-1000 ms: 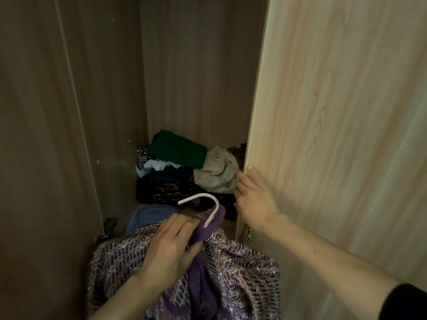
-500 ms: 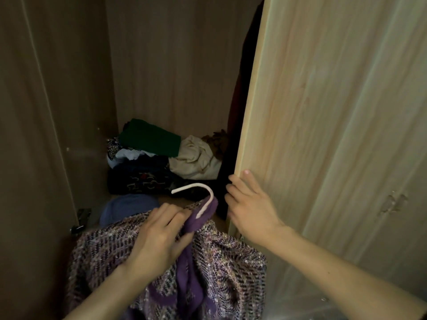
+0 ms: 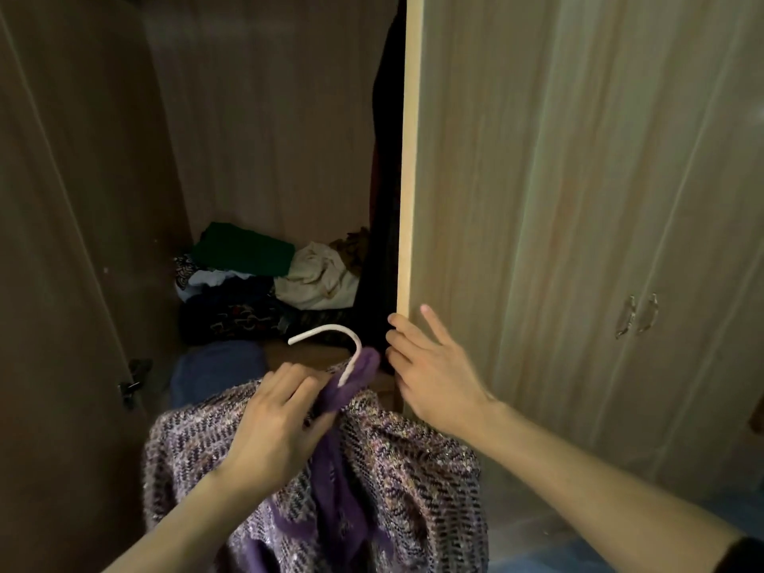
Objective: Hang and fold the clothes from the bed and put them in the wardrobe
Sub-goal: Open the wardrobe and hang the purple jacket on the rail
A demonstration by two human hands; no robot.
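A purple knitted garment [image 3: 405, 481] hangs on a hanger whose white hook [image 3: 330, 335] sticks up at the lower middle. My left hand [image 3: 277, 423] grips the hanger and the garment's purple collar just below the hook. My right hand [image 3: 434, 370] rests with straight fingers on the edge of the wardrobe's light wooden door [image 3: 411, 200], with the thumb on the door's front. The open wardrobe compartment [image 3: 264, 138] lies straight ahead, dark inside.
A pile of clothes [image 3: 264, 283] lies on the wardrobe floor at the back: a green folded piece, a beige one and dark patterned ones. A blue piece [image 3: 215, 370] lies nearer. Dark clothes [image 3: 384, 179] hang behind the door edge. Two closed doors with metal handles [image 3: 636, 316] are at right.
The door edge under my right hand has swung to the right, widening the opening and revealing dark hanging clothes. My left hand keeps holding the hanger with the purple garment.
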